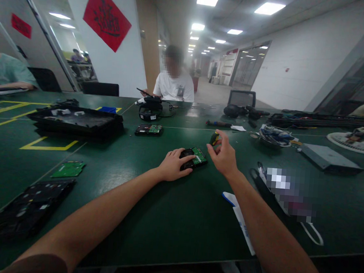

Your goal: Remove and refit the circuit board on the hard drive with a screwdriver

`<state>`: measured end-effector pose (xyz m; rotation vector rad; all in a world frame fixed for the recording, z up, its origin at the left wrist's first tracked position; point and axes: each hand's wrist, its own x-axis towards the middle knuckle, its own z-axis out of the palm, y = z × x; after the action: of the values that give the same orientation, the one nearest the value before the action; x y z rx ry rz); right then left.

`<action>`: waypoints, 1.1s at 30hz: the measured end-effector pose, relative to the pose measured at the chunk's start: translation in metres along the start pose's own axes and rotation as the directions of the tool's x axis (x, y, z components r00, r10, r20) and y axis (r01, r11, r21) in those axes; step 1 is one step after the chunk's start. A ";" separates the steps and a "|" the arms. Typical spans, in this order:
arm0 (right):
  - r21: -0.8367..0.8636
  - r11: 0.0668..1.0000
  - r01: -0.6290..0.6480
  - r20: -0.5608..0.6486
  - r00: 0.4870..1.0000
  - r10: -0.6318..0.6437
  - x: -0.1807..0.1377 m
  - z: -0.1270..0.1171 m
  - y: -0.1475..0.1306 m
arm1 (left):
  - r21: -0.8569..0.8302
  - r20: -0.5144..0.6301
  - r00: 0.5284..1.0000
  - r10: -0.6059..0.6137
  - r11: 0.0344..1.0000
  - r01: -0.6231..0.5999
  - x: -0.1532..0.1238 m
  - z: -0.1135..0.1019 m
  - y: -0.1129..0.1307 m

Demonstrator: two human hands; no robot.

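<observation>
My left hand (175,165) lies over a small black hard drive (196,158) with a green circuit board, its fingers curled on the drive's near end. My right hand (223,156) hovers just right of the drive, fingers pinched round a small dark and yellow object (214,138), perhaps a screwdriver handle. Both rest on the dark green table (163,210).
A second drive (149,129) lies further back. A black tray (76,122) sits at the left, with a loose green board (69,169) and a dark panel (24,212) nearer. A lanyard and badge (287,195) lie at the right. A person in white (174,85) sits across the table.
</observation>
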<state>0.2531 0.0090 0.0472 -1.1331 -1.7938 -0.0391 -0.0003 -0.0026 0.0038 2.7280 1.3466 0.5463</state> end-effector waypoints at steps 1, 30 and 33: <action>-0.016 1.000 0.004 0.004 1.000 -0.004 0.000 0.000 -0.001 | 0.000 0.001 1.000 -0.001 1.000 0.001 0.000 0.000 0.000; 0.077 0.997 -0.016 0.023 1.000 0.014 -0.001 0.002 -0.001 | -0.004 -0.003 1.000 0.002 1.000 -0.002 0.000 0.001 -0.001; 0.078 0.996 -0.032 0.002 1.000 0.032 -0.001 0.002 -0.001 | 0.006 0.002 1.000 0.000 1.000 0.000 0.000 0.001 -0.001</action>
<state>0.2515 0.0089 0.0461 -1.1054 -1.7626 0.0500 -0.0007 -0.0020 0.0029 2.7326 1.3506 0.5408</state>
